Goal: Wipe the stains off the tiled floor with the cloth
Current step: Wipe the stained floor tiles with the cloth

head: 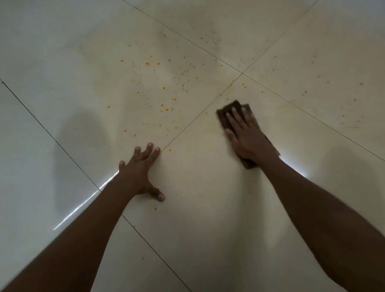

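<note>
While the tiled floor (pixel 46 64) is filling the whole head view, pale glossy squares are meeting at dark grout lines that cross just beyond the right hand. Glare is streaking the tile beside the left forearm, so the surface is likely slick, more so where it is wet.

Both arms are reaching forward and down from the bottom corners. Orange stains (pixel 165 88) are lying scattered mostly on the tile ahead of the left hand, with thinner specks spreading onto the tiles further ahead and to the right, and a few stray dots sitting near the left thumb.

Left hand (pixel 141 173) is resting flat on the floor, fingers spread and straight, gripping nothing, apparently bracing body weight.

Right hand (pixel 246 135) is pressing flat on the cloth (pixel 229 111), fingers extended on top of it, not curled round it. The dark cloth is lying on the near-right tile just below the grout crossing, poking out past the fingertips and behind the wrist. The hand is slightly blurred, so it is probably mid-stroke.

Handling judgement: the cloth is looking thin, soft and light, folded into a pad; it is likely to bunch or slide out under the palm on this glossy tile. Best held by flat palm pressure over its middle, keeping fingers spread to pin the front edge. Most stains are not yet wiped.
</note>
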